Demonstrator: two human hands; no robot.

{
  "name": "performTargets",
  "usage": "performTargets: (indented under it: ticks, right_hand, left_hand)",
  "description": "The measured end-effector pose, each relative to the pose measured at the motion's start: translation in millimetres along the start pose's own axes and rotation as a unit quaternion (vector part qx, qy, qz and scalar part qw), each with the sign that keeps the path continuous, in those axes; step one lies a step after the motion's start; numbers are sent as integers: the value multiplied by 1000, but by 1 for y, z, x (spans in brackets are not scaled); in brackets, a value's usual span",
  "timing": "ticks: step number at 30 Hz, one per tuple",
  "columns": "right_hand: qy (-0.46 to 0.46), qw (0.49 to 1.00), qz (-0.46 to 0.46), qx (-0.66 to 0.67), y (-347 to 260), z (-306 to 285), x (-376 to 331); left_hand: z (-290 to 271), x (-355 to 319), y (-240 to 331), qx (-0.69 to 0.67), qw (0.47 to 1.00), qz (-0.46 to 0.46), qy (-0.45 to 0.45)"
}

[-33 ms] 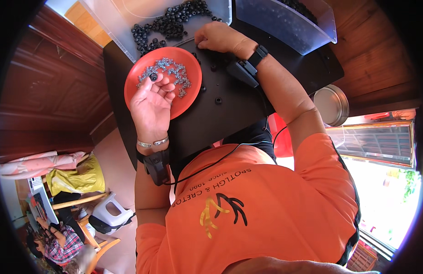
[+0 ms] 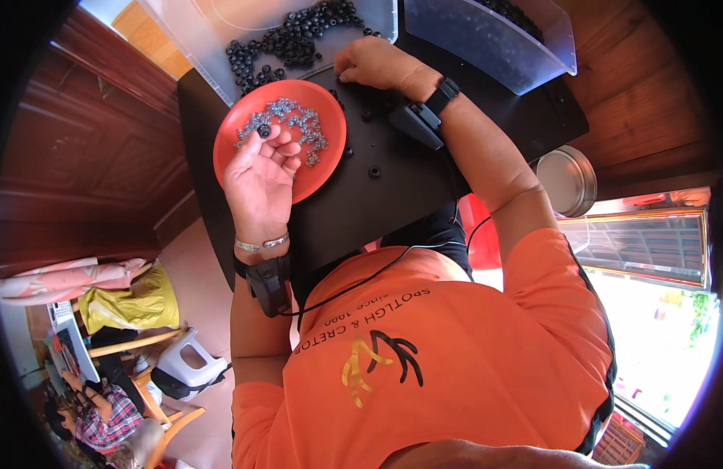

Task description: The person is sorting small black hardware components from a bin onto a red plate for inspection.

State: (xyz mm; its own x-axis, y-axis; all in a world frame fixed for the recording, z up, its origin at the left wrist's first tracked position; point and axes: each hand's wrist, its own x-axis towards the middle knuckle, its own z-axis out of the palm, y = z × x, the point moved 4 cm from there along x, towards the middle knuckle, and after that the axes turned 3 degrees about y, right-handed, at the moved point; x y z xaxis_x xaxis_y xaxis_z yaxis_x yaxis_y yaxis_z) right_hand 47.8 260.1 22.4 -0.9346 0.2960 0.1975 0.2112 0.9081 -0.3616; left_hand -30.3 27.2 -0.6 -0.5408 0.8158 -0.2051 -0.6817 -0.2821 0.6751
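Note:
Palm up over the near left part of an orange plate [image 2: 335, 133], my left hand [image 2: 260, 184] pinches a small black round knob [image 2: 264, 131] between thumb and fingertips. Many small silvery metal pieces [image 2: 305, 125] lie on the plate. My right hand [image 2: 373, 64] is beyond the plate to the right, beside the wall of a clear plastic bin. Its fingers are curled closed and point left; whatever is between them is hidden. More black knobs lie on the dark table [image 2: 322, 234], one of them a loose knob [image 2: 374, 172] right of the plate.
Behind the plate stands the clear bin [image 2: 213, 47] with a heap of black knobs [image 2: 295, 47]. A second clear bin [image 2: 486, 51] with dark contents is at the far right. A round metal tin [image 2: 566, 181] sits beyond the table's right edge. At lower left, another person [image 2: 111, 418] sits.

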Motion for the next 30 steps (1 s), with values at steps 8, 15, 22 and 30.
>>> performTargets:
  ticks: [8, 15, 22, 30]
  right_hand:
    - [60, 964, -31, 257, -8, 2, 2]
    - [-95, 817, -51, 567, -66, 3, -15]
    - [-72, 790, -104, 600, -83, 3, -20]
    - [-52, 793, -135, 591, -85, 8, -20]
  left_hand:
    - [5, -4, -2, 11, 1000, -3, -6]
    - [10, -5, -7, 23, 1000, -4, -19]
    - [14, -7, -9, 6, 999, -21, -27]
    - [20, -10, -8, 13, 998, -32, -47]
